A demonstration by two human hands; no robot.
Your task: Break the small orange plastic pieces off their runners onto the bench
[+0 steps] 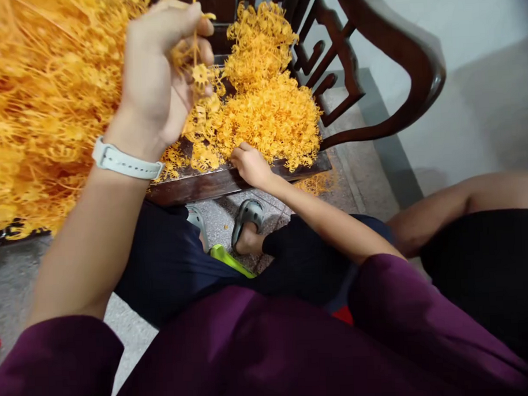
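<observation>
My left hand (159, 63), with a pale watch strap at the wrist, is raised over the wooden seat. Its thumb and fingers pinch an orange plastic strand (195, 44) with small flower-shaped pieces hanging beneath. Lower down, my right hand (251, 165) rests at the seat's front edge with its fingers curled against a heap of orange plastic flower pieces (270, 117). Whatever lies between those fingertips is too small to make out. A much larger mass of orange strands and flower pieces (48, 113) fills the left side, behind my left forearm.
The dark wooden seat (194, 188) has a curved armrest (409, 60) at its right. Orange scraps (318, 183) lie on the floor by its corner. Below are my grey clogs (249, 213) and a bright green object (229, 260). Another person's bare limb (472, 205) is close on my right.
</observation>
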